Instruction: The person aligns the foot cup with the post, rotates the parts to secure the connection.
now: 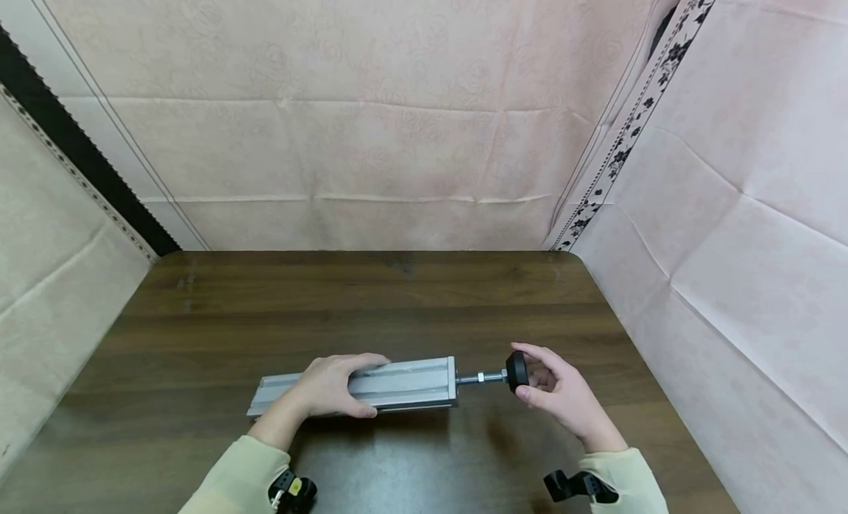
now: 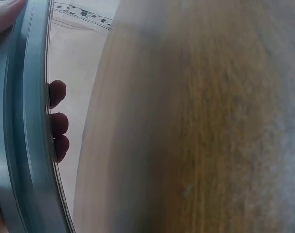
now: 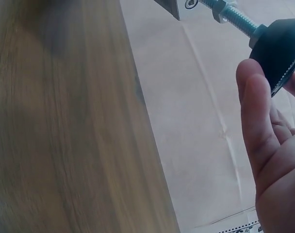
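Note:
A long silver aluminium profile (image 1: 412,380) lies crosswise in the head view, raised over the wooden table with a shadow below. My left hand (image 1: 326,387) grips it around the middle, thumb on the near side. In the left wrist view, fingertips (image 2: 59,124) curl round the edge of the profile (image 2: 33,131). From its right end plate sticks a threaded rod (image 1: 492,378) with nuts, ending in a black levelling foot (image 1: 516,371). My right hand (image 1: 559,392) pinches this foot by its rim between thumb and fingers. The right wrist view shows the thumb (image 3: 254,107) against the foot (image 3: 279,46).
The brown wooden table (image 1: 371,300) extends behind and around the hands. Pale patterned cloth (image 1: 371,131) hangs behind it, with more cloth (image 1: 742,241) along the right side and the left. Black camera mounts (image 1: 294,492) sit on both wrists.

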`<action>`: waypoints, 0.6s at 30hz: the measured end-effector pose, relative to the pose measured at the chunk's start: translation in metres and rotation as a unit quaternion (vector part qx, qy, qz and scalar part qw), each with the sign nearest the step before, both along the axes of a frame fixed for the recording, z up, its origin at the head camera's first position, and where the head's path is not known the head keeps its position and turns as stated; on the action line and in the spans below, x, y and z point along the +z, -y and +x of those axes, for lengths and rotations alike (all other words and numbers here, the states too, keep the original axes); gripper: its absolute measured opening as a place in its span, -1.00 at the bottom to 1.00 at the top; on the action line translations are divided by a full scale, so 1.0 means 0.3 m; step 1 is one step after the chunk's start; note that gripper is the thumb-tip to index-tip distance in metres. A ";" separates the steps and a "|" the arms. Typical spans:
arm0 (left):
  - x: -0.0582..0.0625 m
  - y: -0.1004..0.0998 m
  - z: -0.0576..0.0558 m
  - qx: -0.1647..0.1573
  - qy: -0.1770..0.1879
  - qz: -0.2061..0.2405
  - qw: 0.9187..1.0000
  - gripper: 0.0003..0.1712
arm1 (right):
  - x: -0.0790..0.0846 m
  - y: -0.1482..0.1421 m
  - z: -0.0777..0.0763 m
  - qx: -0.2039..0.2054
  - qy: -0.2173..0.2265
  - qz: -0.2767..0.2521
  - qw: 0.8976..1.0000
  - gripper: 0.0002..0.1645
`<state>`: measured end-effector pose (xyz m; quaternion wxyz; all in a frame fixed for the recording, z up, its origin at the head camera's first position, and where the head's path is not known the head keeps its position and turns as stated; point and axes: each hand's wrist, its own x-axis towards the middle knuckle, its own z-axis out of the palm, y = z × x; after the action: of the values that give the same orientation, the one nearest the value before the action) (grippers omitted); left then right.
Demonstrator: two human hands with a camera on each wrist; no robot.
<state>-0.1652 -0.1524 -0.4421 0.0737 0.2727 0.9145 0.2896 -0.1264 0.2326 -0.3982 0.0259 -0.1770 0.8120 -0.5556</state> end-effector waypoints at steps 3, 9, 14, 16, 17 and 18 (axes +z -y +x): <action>0.000 -0.001 0.004 -0.001 -0.007 0.000 1.000 -0.19 | 0.004 0.005 0.003 -0.003 -0.004 -0.009 1.000 -0.36; 0.000 -0.002 0.016 -0.012 -0.028 -0.007 1.000 -0.15 | 0.007 0.010 0.012 -0.015 -0.001 -0.028 0.999 -0.43; -0.006 -0.007 0.018 -0.016 -0.051 -0.025 0.998 -0.11 | 0.005 0.022 0.016 -0.041 0.026 -0.032 0.998 -0.47; -0.005 -0.009 0.018 -0.016 -0.055 -0.026 0.998 -0.12 | 0.006 0.028 0.016 -0.052 0.038 -0.035 0.997 -0.49; -0.005 -0.008 0.017 -0.016 -0.056 -0.026 0.998 -0.13 | 0.006 0.031 0.017 -0.056 0.043 -0.035 0.997 -0.51; -0.006 -0.008 0.017 -0.015 -0.055 -0.026 0.998 -0.14 | 0.007 0.035 0.017 -0.059 0.049 -0.037 0.996 -0.52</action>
<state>-0.1600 -0.1500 -0.4438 0.0353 0.3001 0.9201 0.2491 -0.1212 0.2222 -0.3959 0.0262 -0.1018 0.7977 -0.5938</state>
